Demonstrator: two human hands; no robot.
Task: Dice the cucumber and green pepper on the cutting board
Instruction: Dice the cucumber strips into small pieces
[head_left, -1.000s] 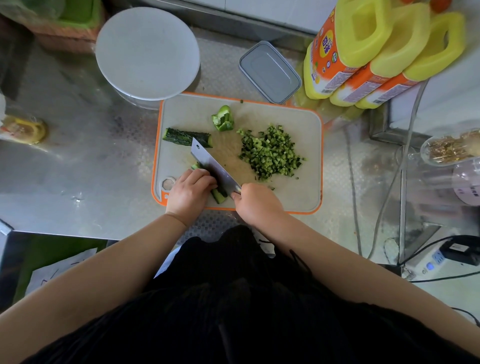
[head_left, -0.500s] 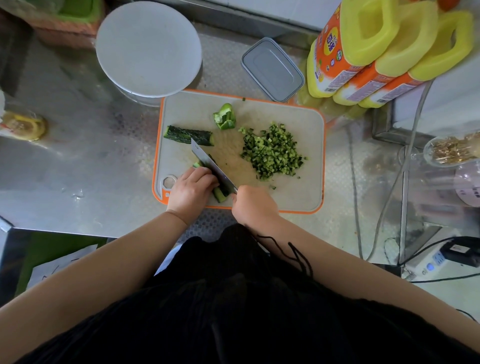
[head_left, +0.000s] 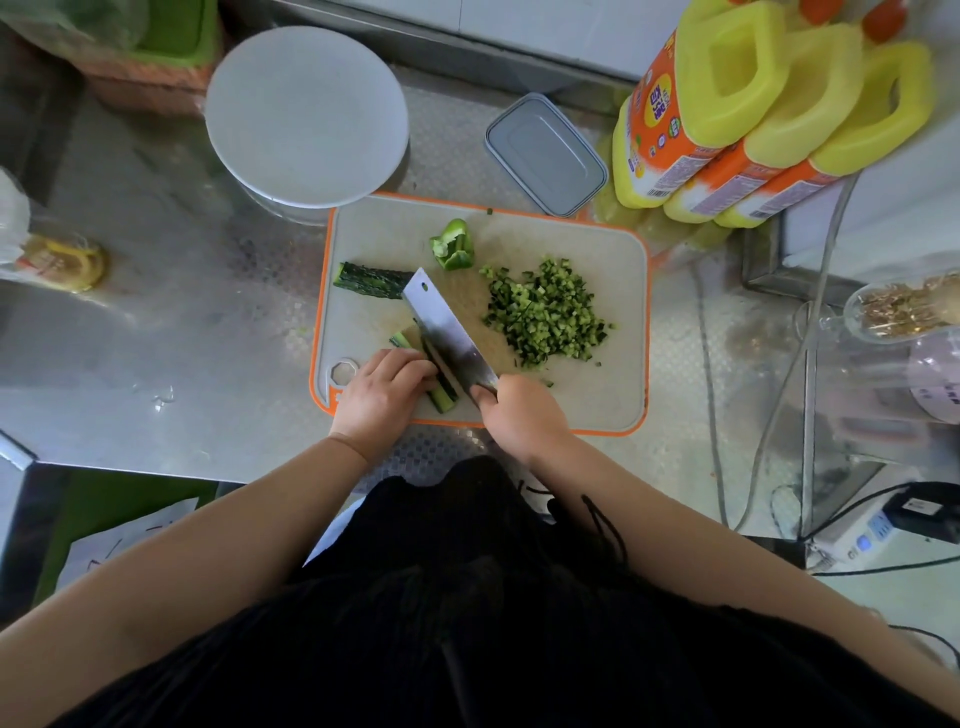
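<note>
While left hand (head_left: 387, 397) pins cucumber (head_left: 441, 397), right hand (head_left: 522, 415) grips cleaver (head_left: 447, 332).

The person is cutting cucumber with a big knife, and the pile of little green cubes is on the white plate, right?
Not quite. The head view shows the pile of little green cubes lying on the cutting board, right of the knife, not on the white plate. The rest is right: the right hand grips the knife while the left hand holds the cucumber strips.

Kitchen, steel counter (head_left: 156, 322), cutting board (head_left: 597, 395), oil jugs (head_left: 753, 119)
</note>
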